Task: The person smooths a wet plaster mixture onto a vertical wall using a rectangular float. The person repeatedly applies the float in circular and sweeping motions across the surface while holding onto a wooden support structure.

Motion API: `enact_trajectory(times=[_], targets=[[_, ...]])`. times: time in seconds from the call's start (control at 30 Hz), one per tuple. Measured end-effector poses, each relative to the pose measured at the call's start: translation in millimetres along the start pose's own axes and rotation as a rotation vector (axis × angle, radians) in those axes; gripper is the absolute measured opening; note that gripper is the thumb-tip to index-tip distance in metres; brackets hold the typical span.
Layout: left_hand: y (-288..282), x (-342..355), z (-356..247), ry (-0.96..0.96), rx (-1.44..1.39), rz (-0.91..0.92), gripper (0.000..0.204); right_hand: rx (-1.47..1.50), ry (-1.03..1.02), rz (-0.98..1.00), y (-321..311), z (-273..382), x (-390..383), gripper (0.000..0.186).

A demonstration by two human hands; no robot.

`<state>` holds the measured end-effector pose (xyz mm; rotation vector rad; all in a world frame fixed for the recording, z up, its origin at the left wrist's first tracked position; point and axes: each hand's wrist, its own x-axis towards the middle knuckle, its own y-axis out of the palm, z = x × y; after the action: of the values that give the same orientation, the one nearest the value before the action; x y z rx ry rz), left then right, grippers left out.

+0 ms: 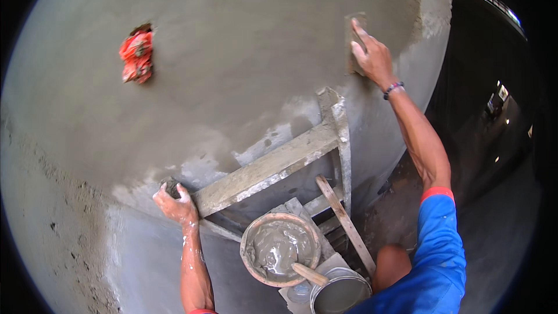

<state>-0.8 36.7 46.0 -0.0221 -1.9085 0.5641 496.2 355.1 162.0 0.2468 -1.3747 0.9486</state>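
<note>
Head view: up in the upper right of the frame, the right hand (pixel 375 61) is wrapped around a plastering float (pixel 349 40) on the wet plaster wall (pixel 232 52)! The float's long axis runs nearly upright, directly under those fingers, forearm rising from lower right, index finger stretched along it. Lower left, well apart from the float, the left hand (pixel 177 208) curls around a rough grey lump (pixel 170 186), just beside the wooden trestle (pixel 267 168).
</note>
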Motion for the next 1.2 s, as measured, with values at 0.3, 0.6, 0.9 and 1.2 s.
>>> enact_trajectory(times=[0.3, 0.6, 0.9, 1.2], targets=[[2, 3, -6, 0.003, 0.043, 0.015, 0.04, -0.102, 0.246, 0.286, 54, -34, -186, 0.063], [-12, 5, -7, -0.052, 0.1, -0.019, 0.039, 0.117, 0.563, -0.079, 11, -67, -48, 0.055], [-9, 2, -2, -0.025, 0.023, 0.015, 0.041, 0.098, 0.411, 0.065, 0, 4, -26, 0.057], [-6, 4, -12, -0.037, 0.06, 0.01, 0.041, 0.105, 0.704, -0.167, 12, -143, -60, 0.057]])
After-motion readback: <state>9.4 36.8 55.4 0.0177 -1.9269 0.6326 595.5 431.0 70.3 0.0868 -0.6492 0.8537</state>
